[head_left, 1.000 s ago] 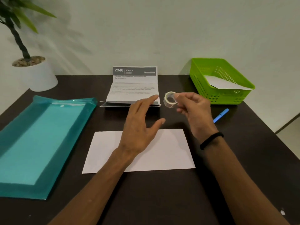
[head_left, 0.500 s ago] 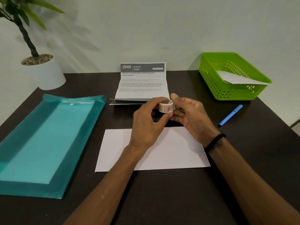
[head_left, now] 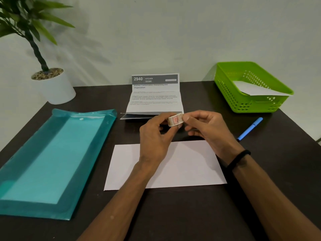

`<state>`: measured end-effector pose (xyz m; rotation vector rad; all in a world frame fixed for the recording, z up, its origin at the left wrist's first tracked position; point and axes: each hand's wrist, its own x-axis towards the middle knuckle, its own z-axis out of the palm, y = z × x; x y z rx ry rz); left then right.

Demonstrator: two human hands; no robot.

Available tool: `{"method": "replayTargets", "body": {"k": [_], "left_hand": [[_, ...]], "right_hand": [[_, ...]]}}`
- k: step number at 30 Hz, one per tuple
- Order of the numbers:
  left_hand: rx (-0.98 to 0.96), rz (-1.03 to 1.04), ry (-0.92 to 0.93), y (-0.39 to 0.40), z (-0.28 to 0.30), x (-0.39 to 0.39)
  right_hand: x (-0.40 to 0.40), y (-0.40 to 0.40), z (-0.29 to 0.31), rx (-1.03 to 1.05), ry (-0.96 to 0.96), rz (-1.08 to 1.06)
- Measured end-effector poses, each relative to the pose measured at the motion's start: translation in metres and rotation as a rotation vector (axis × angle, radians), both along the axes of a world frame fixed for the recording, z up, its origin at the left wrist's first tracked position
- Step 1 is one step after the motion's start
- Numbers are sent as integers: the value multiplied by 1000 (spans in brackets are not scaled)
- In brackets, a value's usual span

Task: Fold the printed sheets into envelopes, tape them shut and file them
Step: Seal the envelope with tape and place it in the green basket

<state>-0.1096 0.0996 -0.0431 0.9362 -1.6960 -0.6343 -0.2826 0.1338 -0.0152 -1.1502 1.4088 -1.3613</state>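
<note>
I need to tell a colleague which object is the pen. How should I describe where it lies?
Start from the green basket at the far right of the dark table. Just in front of it, nearer the person, lies the blue pen, pointing diagonally toward the basket. It is the only thin, stick-shaped thing there, apart from the papers and the right hand.
</note>
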Motion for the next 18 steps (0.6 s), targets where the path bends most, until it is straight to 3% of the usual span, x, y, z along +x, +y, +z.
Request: {"method": "replayTargets", "body": {"k": [18], "left_hand": [[37, 11, -56, 0, -3, 0]], "right_hand": [[-2, 0, 2, 28, 45, -32]]}}
